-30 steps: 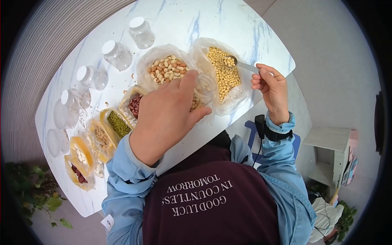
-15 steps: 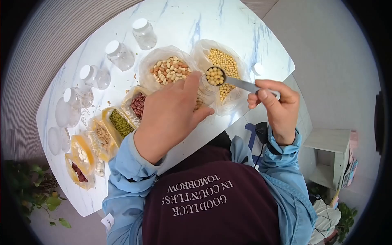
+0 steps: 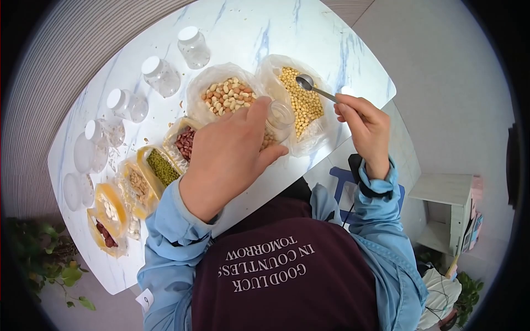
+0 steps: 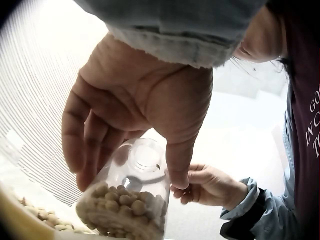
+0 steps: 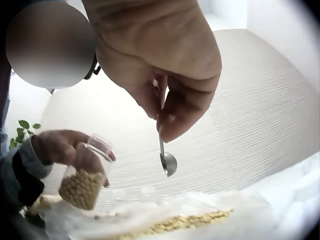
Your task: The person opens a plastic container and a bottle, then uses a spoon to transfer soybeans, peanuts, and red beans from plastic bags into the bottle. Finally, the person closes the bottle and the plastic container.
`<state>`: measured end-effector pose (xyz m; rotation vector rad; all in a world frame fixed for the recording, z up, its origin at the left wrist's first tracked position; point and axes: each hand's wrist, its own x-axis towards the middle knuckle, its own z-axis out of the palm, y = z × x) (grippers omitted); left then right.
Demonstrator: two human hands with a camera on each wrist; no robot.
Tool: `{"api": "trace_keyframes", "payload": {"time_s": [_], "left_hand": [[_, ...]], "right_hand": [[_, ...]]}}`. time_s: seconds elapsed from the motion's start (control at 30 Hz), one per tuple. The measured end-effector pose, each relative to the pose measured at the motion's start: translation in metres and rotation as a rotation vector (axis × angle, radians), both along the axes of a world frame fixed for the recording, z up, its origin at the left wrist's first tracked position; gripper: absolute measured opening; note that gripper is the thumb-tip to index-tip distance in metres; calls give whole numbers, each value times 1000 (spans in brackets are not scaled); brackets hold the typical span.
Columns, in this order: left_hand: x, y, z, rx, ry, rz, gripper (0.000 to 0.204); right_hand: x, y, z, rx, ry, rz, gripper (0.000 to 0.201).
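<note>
My left hand grips a clear open-mouthed jar; in the left wrist view the jar is partly filled with round yellow beans, thumb on one side and fingers on the other. My right hand pinches the handle of a metal spoon, whose bowl looks empty, above an open bag of yellow beans. In the right wrist view the spoon's bowl hangs below the fingers, over the bag. A bag of peanuts stands beside the bean bag.
Several white-lidded clear jars line the table's far side. Bags of red beans, green beans and other dry goods run toward the left end. A white lid lies beyond the right hand; crumbs are scattered near the jars.
The right hand brought a full spoon from the bean bag to the jar's mouth, and now holds it with the bowl empty back over the bag. The left hand has barely moved.
</note>
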<state>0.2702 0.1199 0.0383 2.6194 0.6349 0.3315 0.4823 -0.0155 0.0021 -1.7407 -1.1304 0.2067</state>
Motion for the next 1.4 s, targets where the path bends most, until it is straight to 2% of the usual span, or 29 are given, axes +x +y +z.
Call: {"api": "trace_keyframes", "payload": {"time_s": [0.13,0.3,0.4,0.5,0.7,0.8,1.07,1.4], "left_hand": [[-2,2,1,-19,9,1,68],[-1,2,1,-13,9,9,68],[-1,2,0,-3,5,11,68],[-1,2,1,-3,10,9,68],[-2,2,1,19,-51,-12,65],[-2,2,1,32,-64,-20,63],[-1,2,0,19,-5,5,67],[0,1,-1,8,18,14,68]], "right_hand": [[24,7,-39,-84,-67,-57,18],[30,10,-52,-99,-246,-115,19],[27,8,-53,-125,-95,-107,19],[22,5,-50,-153,209,-61,18],[20,10,-46,-67,624,4,21],[20,12,-45,-70,733,-36,23],[35,1,-47,91,866,-35,21],[7,-10,2,183,805,115,21]]}}
